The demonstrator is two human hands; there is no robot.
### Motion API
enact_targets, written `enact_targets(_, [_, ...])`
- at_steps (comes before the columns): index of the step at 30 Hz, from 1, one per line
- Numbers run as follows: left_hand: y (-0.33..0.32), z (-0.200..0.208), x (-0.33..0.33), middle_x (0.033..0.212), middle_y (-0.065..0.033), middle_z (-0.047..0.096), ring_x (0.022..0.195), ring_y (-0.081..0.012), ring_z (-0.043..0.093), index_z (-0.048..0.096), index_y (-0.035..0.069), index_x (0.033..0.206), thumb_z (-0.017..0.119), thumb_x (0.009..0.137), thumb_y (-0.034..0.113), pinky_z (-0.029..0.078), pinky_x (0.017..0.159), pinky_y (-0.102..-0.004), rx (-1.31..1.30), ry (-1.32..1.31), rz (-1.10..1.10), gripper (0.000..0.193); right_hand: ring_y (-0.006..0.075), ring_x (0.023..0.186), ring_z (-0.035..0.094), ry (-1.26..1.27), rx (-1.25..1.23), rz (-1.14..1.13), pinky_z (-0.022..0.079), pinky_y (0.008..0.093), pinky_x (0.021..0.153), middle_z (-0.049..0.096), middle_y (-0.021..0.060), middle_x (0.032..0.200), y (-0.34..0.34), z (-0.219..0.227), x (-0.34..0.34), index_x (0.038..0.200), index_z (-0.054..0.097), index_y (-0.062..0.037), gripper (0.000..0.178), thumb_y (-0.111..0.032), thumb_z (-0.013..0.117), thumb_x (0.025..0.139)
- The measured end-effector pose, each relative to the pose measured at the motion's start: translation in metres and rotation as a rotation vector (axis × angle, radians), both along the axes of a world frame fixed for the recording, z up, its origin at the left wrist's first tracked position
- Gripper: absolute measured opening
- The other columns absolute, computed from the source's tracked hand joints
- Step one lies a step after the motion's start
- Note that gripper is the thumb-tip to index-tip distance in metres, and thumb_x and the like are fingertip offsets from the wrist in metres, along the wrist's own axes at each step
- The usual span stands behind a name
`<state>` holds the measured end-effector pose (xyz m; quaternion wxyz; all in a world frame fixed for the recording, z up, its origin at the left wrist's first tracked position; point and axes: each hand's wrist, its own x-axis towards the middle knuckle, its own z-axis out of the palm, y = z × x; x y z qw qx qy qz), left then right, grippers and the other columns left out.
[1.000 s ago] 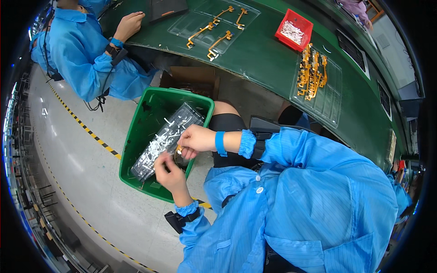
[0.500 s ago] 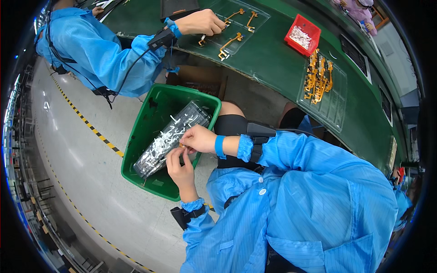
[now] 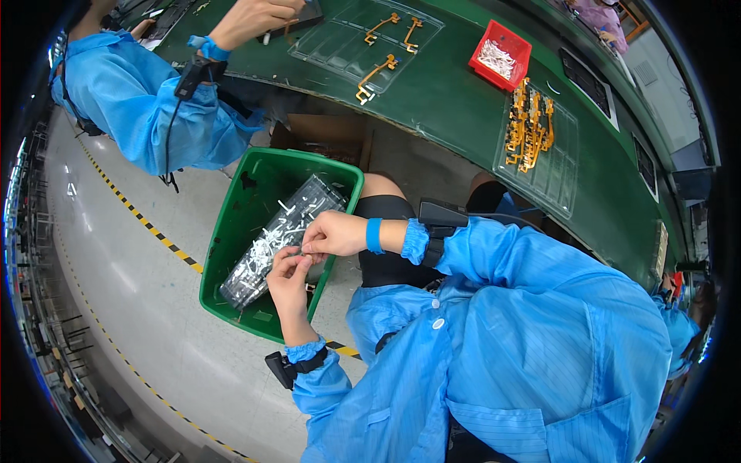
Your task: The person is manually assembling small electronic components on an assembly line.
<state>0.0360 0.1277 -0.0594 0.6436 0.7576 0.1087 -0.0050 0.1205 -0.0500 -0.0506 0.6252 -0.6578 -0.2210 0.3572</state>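
My left hand (image 3: 289, 287) and my right hand (image 3: 336, 233) meet fingertip to fingertip over the near right part of a green bin (image 3: 222, 241). Both are closed in a pinch, and what sits between the fingers is too small and covered to make out. Inside the bin, under my hands, lies a stack of clear plastic trays (image 3: 314, 190) strewn with white strips (image 3: 268, 244). A blue band circles my right wrist.
On the green table (image 3: 432, 100) lie a clear tray (image 3: 328, 38) with several orange flex cables (image 3: 377, 77), a red box (image 3: 519, 48) of white pieces, and another tray (image 3: 552, 185) with piled flex cables (image 3: 529, 127). A co-worker's hand (image 3: 255, 19) is at the upper left.
The orange bit that showed between my fingertips is now covered; my hands remain pinched together over the bin. The co-worker's hand has moved left, off the clear tray. The whole view has shifted slightly.
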Motion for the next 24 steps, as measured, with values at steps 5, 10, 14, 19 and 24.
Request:
enact_targets(5, [0.022, -0.029, 0.003, 0.106, -0.0098, 0.061, 0.091, -0.0133, 0.057, 0.064, -0.003, 0.099, 0.065, 0.089, 0.006, 0.047, 0.08, -0.0281, -0.195, 0.015, 0.441, 0.013, 0.0114, 0.075, 0.067, 0.039, 0.042, -0.07, 0.055, 0.0254, 0.069, 0.07, 0.0072, 0.081, -0.005, -0.001, 0.008, 0.098, 0.068, 0.0035, 0.023, -0.017, 0.058, 0.097])
enact_targets(10, [0.003, -0.005, -0.008, 0.147, -0.0195, 0.041, 0.143, -0.035, 0.028, 0.046, 0.002, 0.139, 0.049, 0.087, -0.005, 0.018, 0.116, -0.0464, 0.678, -0.281, 0.11, 0.052, 0.0122, 0.077, 0.068, 0.124, 0.118, -0.155, 0.056, 0.0247, 0.067, 0.069, 0.0071, 0.082, -0.01, -0.007, 0.01, 0.095, 0.067, 0.0033, 0.023, -0.017, 0.056, 0.097])
enact_targets(14, [-0.015, 0.001, 0.004, 0.124, -0.0167, 0.059, 0.123, -0.0274, 0.051, 0.055, -0.002, 0.124, 0.053, 0.095, 0.006, 0.035, 0.106, -0.0376, 0.29, -0.26, -0.069, 0.03, 0.0123, 0.08, 0.068, 0.174, 0.14, -0.105, 0.056, 0.0258, 0.07, 0.069, 0.0053, 0.086, -0.015, -0.002, 0.012, 0.099, 0.066, 0.0021, 0.022, -0.017, 0.056, 0.098])
enact_targets(19, [-0.006, -0.003, 0.005, 0.079, -0.0007, 0.059, 0.074, -0.008, 0.052, 0.064, -0.003, 0.096, 0.058, 0.096, 0.012, 0.043, 0.071, -0.0234, -0.085, -0.005, -0.16, 0.016, 0.0143, 0.082, 0.069, 0.225, 0.16, -0.094, 0.056, 0.0269, 0.07, 0.07, 0.0064, 0.087, -0.029, 0.004, 0.016, 0.1, 0.065, 0.0013, 0.023, -0.019, 0.056, 0.098])
enact_targets(24, [-0.016, 0.019, 0.006, 0.078, -0.0005, 0.06, 0.074, -0.0092, 0.054, 0.065, -0.003, 0.096, 0.061, 0.094, 0.012, 0.044, 0.07, -0.0245, -0.079, 0.097, -0.236, 0.016, 0.0168, 0.082, 0.07, 0.298, 0.05, 0.109, 0.056, 0.0278, 0.068, 0.071, 0.0108, 0.087, -0.041, 0.02, 0.013, 0.097, 0.066, 0.0018, 0.024, -0.022, 0.06, 0.095])
